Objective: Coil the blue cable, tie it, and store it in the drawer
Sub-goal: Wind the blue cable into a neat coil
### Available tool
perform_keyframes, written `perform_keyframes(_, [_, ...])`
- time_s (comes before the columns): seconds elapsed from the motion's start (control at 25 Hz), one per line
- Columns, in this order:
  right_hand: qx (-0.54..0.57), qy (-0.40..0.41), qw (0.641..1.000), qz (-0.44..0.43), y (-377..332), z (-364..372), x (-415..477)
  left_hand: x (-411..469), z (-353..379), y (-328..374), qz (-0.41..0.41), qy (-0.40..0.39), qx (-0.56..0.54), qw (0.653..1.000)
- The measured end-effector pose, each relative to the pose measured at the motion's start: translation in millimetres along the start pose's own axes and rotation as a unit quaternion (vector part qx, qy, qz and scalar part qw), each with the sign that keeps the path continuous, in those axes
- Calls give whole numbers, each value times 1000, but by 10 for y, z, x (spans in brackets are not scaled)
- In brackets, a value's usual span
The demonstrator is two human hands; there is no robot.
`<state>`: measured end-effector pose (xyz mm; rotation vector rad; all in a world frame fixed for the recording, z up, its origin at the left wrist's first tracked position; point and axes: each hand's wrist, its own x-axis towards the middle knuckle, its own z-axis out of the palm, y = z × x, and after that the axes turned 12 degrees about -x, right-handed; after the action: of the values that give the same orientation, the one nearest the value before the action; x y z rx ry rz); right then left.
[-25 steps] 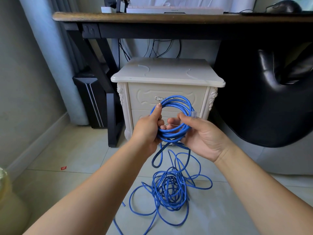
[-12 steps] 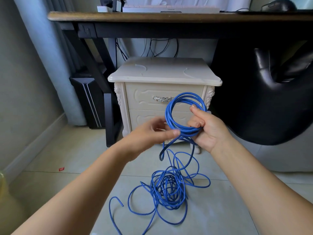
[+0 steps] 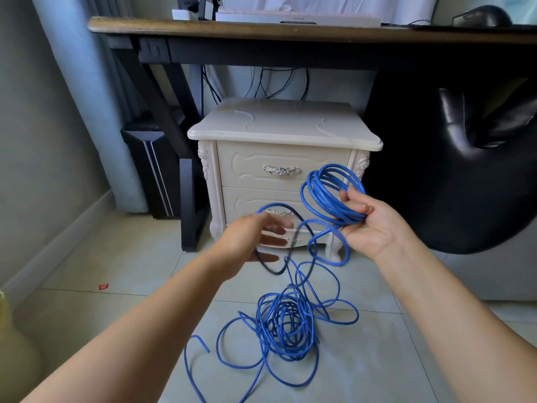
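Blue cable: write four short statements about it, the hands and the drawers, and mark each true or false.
1. The right hand holds a coil. True.
2. The whole cable is coiled. False: a loose heap lies on the floor.
3. Both drawers are shut. True.
4. The left hand grips the coil. False: it is apart from the coil, fingers stretched out.

A home study: wooden desk (image 3: 290,30), computer tower (image 3: 157,170), cream nightstand (image 3: 279,132), tiled floor (image 3: 116,271).
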<state>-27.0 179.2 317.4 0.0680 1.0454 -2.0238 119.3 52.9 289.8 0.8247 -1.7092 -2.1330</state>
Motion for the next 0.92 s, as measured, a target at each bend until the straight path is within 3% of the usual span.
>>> perform_keyframes(0.12, [-4, 7, 1000, -15, -106, -37, -48, 58, -86, -19, -51, -6, -68, 996])
perform_keyframes(0.2, [-7, 3, 1000, -11, -126, -61, -78, 98, -30, -31, -37, 23, -83, 996])
perform_keyframes(0.28, [-2, -1, 1000, -7, -124, -85, -79, 123, 40, -43, 97, 131, 125, 979])
perform_keyframes(0.32, [-1, -4, 1000, -6, -121, -90, -70, 95, 115, -26, 177, 155, 216, 948])
perform_keyframes(0.36, [-3, -9, 1000, -6, -115, -96, -61, 51, 219, -10, 220, 121, 239, 938])
perform_keyframes(0.4, [-8, -15, 1000, -7, -103, -99, -48, 13, 322, -4, 200, 50, 202, 957])
perform_keyframes(0.48, [-35, -21, 999, -17, -59, -94, -34, -44, 504, -11, 59, -53, 71, 994])
perform_keyframes(0.6, [-58, -30, 997, -30, -13, -45, -74, 60, 583, -72, -44, -74, -39, 995])
perform_keyframes(0.76, [-34, -29, 997, -58, -10, 26, -135, 107, 601, -32, -109, -81, -292, 947])
perform_keyframes(0.84, [-21, 25, 995, -95, 7, 9, -99, 85, 601, -20, -122, -45, -385, 914])
perform_keyframes(0.92, [-16, 111, 986, -126, -9, -64, -27, 98, 596, -32, -109, -14, -395, 912])
